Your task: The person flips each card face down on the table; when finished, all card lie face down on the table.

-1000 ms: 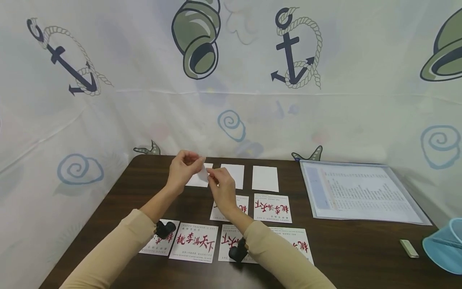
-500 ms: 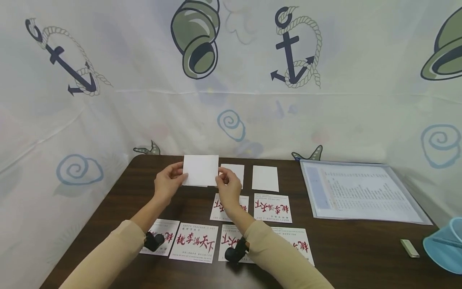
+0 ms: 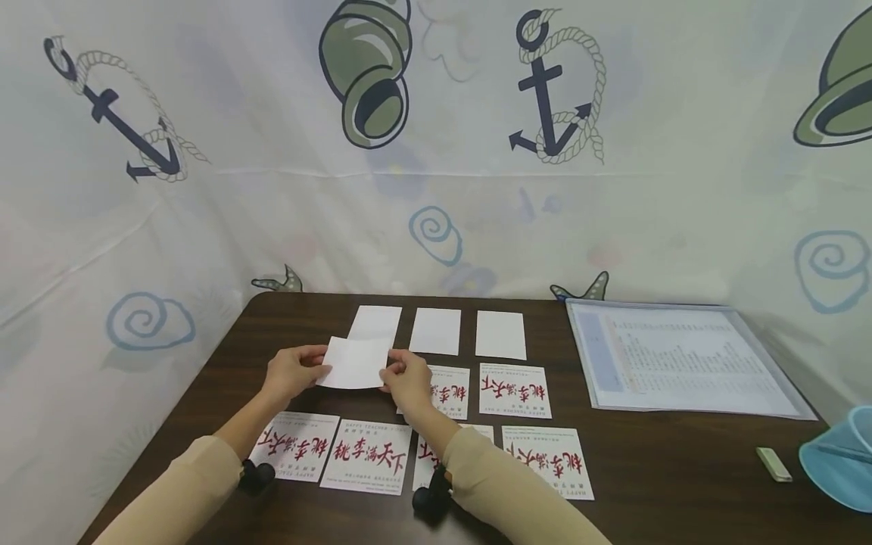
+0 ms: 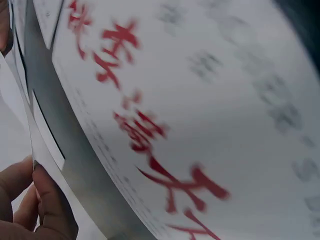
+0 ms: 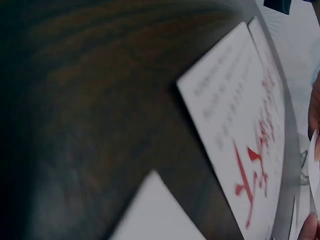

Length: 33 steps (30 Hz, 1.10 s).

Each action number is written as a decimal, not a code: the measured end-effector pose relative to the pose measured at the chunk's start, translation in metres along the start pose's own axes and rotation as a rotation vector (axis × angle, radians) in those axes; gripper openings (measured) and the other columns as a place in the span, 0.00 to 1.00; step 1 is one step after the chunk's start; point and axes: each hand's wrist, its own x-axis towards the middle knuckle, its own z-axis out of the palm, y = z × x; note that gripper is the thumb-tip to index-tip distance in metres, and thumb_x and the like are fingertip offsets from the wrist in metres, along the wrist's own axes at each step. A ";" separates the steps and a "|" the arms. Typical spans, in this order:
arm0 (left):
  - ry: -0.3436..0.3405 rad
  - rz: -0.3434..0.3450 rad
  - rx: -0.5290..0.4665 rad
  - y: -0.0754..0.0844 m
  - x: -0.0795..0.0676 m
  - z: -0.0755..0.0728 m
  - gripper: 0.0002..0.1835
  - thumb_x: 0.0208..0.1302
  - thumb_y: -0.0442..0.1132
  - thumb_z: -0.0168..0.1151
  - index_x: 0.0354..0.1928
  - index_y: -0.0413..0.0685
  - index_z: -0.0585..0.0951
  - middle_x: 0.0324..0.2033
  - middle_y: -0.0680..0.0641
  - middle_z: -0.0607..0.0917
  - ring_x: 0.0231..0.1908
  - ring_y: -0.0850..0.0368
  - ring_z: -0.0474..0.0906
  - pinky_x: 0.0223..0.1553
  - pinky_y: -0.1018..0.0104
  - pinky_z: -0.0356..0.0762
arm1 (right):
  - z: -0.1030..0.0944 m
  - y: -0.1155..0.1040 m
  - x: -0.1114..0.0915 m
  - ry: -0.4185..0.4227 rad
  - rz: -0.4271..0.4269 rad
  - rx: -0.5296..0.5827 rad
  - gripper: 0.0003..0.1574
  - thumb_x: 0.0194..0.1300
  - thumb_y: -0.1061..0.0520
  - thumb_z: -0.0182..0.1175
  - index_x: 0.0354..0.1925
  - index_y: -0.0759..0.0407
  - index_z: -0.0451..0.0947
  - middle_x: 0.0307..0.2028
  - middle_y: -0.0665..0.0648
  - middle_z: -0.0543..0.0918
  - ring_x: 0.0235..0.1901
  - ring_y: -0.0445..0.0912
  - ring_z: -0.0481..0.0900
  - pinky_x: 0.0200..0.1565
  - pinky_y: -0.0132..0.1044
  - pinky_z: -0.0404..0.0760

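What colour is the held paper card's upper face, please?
Plain white; the held paper card shows best in the head view.

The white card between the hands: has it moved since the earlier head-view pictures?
Yes: the held card has moved nearer and to the left, judged against the middle blank card in the back row.

At four o'clock, my fingers (image 5: 309,229) are at the edge of a white card (image 5: 314,175). A red-lettered card (image 5: 232,107) lies toward three on the dark surface (image 5: 110,115), a blurred white corner (image 5: 156,212) at six.
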 end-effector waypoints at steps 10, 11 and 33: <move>-0.035 -0.011 0.088 -0.016 -0.005 -0.006 0.22 0.56 0.31 0.66 0.54 0.33 0.77 0.39 0.39 0.81 0.31 0.55 0.75 0.32 0.68 0.80 | 0.011 0.004 -0.005 -0.080 0.049 -0.101 0.22 0.52 0.74 0.63 0.48 0.72 0.74 0.23 0.55 0.78 0.16 0.40 0.78 0.23 0.30 0.80; -0.036 -0.014 0.088 -0.017 -0.005 -0.007 0.22 0.56 0.31 0.66 0.54 0.33 0.77 0.39 0.39 0.81 0.32 0.54 0.76 0.32 0.68 0.80 | 0.012 0.004 -0.005 -0.084 0.053 -0.106 0.21 0.52 0.74 0.63 0.47 0.72 0.74 0.22 0.55 0.78 0.16 0.40 0.78 0.23 0.30 0.80; -0.032 0.020 0.209 -0.023 -0.005 -0.003 0.20 0.56 0.32 0.66 0.52 0.36 0.78 0.38 0.40 0.81 0.33 0.53 0.76 0.31 0.70 0.78 | 0.011 0.001 -0.006 -0.147 0.013 -0.263 0.21 0.52 0.74 0.62 0.44 0.70 0.68 0.21 0.54 0.76 0.14 0.44 0.78 0.16 0.30 0.77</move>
